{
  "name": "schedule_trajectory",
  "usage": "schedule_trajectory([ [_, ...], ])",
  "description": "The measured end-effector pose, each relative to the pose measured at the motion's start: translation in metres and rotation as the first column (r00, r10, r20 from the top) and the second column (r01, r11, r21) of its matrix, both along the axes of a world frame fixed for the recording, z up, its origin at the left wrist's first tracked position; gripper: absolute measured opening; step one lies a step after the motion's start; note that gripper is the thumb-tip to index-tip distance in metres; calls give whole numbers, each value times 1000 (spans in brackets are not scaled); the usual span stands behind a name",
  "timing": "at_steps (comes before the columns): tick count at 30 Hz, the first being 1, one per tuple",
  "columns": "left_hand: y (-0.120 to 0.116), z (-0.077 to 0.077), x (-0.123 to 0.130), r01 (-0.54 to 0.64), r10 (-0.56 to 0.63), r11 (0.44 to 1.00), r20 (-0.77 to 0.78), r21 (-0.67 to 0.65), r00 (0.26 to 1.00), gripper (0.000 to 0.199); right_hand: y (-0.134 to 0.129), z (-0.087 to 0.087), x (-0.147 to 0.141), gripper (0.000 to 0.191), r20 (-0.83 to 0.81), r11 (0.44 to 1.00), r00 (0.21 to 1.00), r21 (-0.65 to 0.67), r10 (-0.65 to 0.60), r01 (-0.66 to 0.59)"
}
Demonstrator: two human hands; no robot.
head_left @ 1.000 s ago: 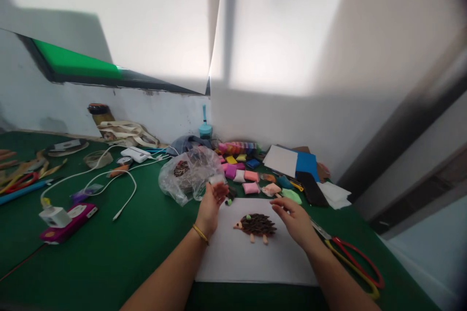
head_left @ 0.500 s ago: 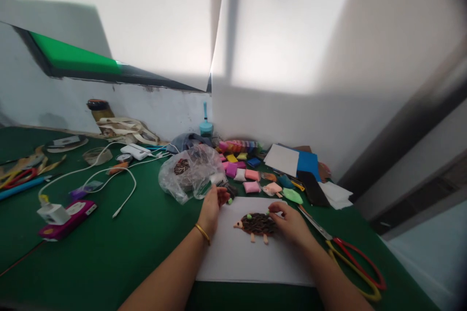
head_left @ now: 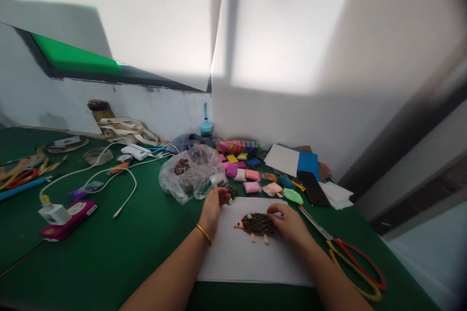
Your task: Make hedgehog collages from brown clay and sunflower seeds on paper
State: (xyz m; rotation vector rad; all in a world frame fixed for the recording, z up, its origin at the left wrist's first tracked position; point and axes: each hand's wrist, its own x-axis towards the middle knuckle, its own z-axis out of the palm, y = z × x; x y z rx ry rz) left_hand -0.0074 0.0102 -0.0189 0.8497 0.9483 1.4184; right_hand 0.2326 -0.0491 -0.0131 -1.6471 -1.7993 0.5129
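Note:
A hedgehog figure (head_left: 257,225) with a dark spiky body, a peach face and two peach legs lies on white paper (head_left: 251,265). One green ball (head_left: 249,216) sits on its back near the head. My right hand (head_left: 288,223) is at the rear of the back, its thumb and forefinger pinched on a small green piece (head_left: 266,213), mostly hidden by the fingertips. Over the paper's upper left edge, my left hand (head_left: 213,206) has curled fingers, with a bit of green clay (head_left: 230,201) at its fingertips.
Colourful clay packets (head_left: 251,175) and a clear plastic bag (head_left: 182,177) lie behind the paper. Large scissors (head_left: 350,257) rest at the right, near a black phone (head_left: 313,188). White cables (head_left: 133,180) and a magenta power strip (head_left: 69,221) are at the left.
My right fingertips have moved slightly left and down onto the hedgehog's back, covering more of the green piece. My left hand is nearly unmoved.

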Motion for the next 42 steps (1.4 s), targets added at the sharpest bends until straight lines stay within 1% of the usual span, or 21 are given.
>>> schedule_trajectory([
  [4,1,-1,0,3,-3,1000,-1,5,1000,47,0,1,-2,21,-6,1000,1000,-11,-5,4],
  [12,2,-3,0,15,-15,1000,-6,7,1000,49,4,-2,0,20,38,1000,999,25,12,-13],
  [16,3,-1,0,6,-5,1000,24,-23,1000,48,5,-4,3,21,29,998,999,54,25,-27],
  [18,4,2,-1,-3,3,1000,21,-14,1000,46,5,-4,3,22,29,997,999,63,33,-35],
  [19,4,3,-3,-9,9,1000,-17,5,1000,43,5,-4,3,23,30,997,999,64,35,-37],
  [20,4,4,-4,-16,19,999,-97,35,995,40,5,-4,3,23,33,997,999,62,39,-41],
  [21,4,6,-6,-21,38,997,-220,79,975,36,5,-4,3,23,34,997,999,62,42,-44],
  [22,3,7,-7,-11,62,991,-376,136,924,30,5,-4,3,23,35,997,998,63,46,-48],
  [23,3,9,-9,13,97,981,-543,195,834,25,5,-4,3,24,34,996,998,65,52,-54],
  [24,1,10,-10,41,148,968,-691,249,707,20,5,-4,3,24,33,996,998,68,58,-60],
  [25,0,11,-10,74,204,953,-801,295,563,15,5,-4,4,25,29,995,998,71,63,-65],
  [26,-2,12,-10,106,254,940,-871,325,421,12,5,-3,4,26,24,995,998,74,65,-67],
  [27,-3,13,-10,133,287,932,-911,337,297,12,5,-3,5,27,19,995,998,76,62,-63],
  [28,-5,13,-9,152,305,929,-932,336,195,14,5,-3,5,27,15,996,999,76,52,-53],
  [29,-7,14,-7,165,310,931,-943,327,117,15,5,-3,6,28,9,996,999,75,37,-38],
  [30,-8,15,-6,180,305,934,-951,310,58,16,4,-2,7,28,3,997,1000,75,19,-20],
  [32,-9,17,-3,201,289,939,-957,280,-17,13,3,-1,7,29,-11,997,1000,79,-12,12],
  [34,-11,20,-2,211,289,939,-956,273,-49,10,2,0,8,29,-34,995,999,91,-35,38],
  [36,-11,22,-2,212,309,932,-950,293,-48,10,2,1,8,30,-57,993,997,103,-57,63],
  [38,-12,24,-3,203,331,926,-943,319,-26,11,1,1,8,30,-78,990,994,108,-77,85],
  [42,-12,26,-5,185,296,938,-955,294,18,10,1,0,8,30,-87,991,993,99,-84,93],
])
